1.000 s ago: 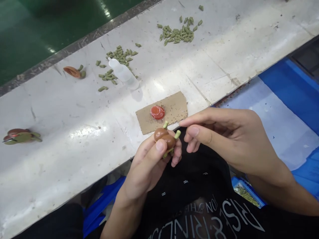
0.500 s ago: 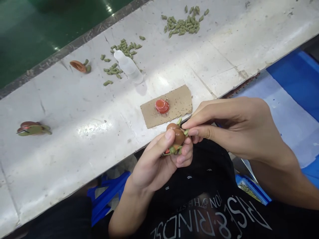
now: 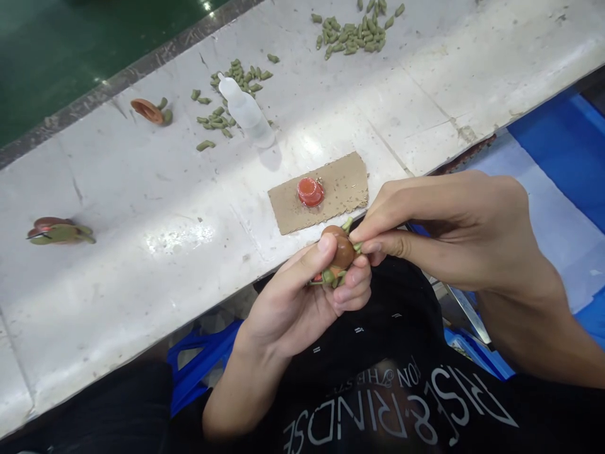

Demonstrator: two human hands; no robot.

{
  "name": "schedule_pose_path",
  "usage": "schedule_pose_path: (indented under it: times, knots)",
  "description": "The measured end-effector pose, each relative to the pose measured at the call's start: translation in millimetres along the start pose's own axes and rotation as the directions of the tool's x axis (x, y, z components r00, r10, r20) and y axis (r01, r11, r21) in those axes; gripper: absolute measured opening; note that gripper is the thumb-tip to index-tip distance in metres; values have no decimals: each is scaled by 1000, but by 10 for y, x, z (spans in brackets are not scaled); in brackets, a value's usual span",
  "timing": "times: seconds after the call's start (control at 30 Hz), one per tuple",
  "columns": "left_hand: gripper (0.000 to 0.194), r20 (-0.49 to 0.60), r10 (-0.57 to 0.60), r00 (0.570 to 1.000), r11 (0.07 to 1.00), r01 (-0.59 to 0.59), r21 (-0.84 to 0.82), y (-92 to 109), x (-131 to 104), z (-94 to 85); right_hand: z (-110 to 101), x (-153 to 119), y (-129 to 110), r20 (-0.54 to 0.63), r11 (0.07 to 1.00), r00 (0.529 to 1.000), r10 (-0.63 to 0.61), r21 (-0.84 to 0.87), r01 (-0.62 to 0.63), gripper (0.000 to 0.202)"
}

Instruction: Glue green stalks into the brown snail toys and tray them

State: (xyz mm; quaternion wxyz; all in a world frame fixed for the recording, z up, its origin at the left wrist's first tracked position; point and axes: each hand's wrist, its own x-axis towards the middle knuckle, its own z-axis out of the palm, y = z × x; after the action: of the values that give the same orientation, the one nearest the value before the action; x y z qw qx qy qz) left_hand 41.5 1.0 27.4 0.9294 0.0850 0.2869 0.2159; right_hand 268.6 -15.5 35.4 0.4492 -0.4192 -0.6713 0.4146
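Note:
Below the table's front edge, my left hand is closed around a small brown-and-green figurine, thumb on its rounded brown top. My right hand pinches a small green piece between thumb and fingertips, against the figurine's right side. Another green piece sticks up from the figurine's upper edge. Fingers hide its underside. Just beyond the hands, a cardboard piece lies on the table with a wet-looking red cap on it.
A translucent squeeze bottle stands beside loose green pieces; a larger pile lies farther back. A hollow brown part with green bits and another figurine sit left. A blue stool is below the table.
The view has shifted slightly. The right fingertips now sit closer against the figurine, and less of the pinched green piece shows. Both hands keep their holds.

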Motion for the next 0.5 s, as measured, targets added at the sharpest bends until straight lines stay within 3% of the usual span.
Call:
schedule_pose_path:
  times: [0.1,0.23,0.5]
  knots:
    - [39,2,-6,1000,1000,6,18,9,9,10,-13,10,11,9,998,999,-35,-46,35,21]
    - [36,-18,14,1000,996,-12,93,54,23,45,-35,8,14,-1,1000,1000,13,-16,-13,23]
    - [38,-16,171,985,924,-155,350,113,-1,46,37,-13,-48,-106,936,967,230,296,-190,21]
